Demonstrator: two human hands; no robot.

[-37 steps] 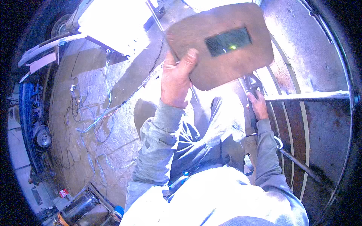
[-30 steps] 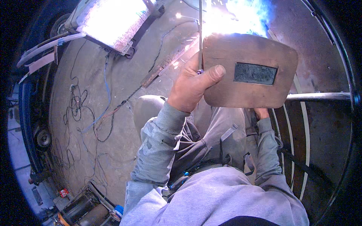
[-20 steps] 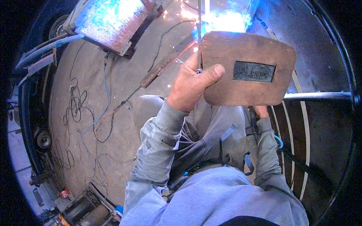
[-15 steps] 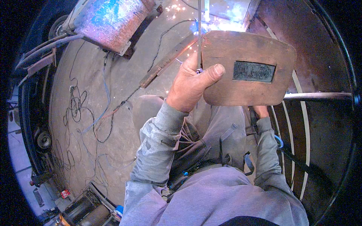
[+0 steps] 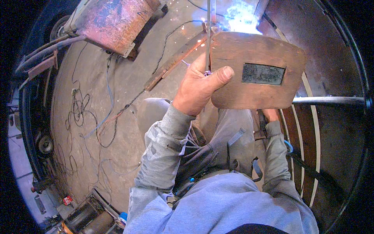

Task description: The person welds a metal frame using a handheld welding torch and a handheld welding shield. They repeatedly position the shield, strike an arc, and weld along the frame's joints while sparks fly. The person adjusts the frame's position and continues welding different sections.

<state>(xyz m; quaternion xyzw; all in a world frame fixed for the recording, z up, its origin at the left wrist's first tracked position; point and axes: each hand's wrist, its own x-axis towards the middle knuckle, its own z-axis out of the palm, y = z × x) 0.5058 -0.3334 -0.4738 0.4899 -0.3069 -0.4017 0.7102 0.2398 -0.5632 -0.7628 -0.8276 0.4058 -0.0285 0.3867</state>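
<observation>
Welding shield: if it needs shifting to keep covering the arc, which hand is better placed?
Left. The left hand already grips the welding shield at its edge, thumb on its face. The right hand is mostly hidden beneath the shield, apparently busy below the bright arc.

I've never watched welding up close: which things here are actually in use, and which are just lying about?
In use: brown hand shield in the left hand; bright arc; right hand, mostly hidden behind the shield.

Lying about: rusty box; loose wires; flat bar.
</observation>
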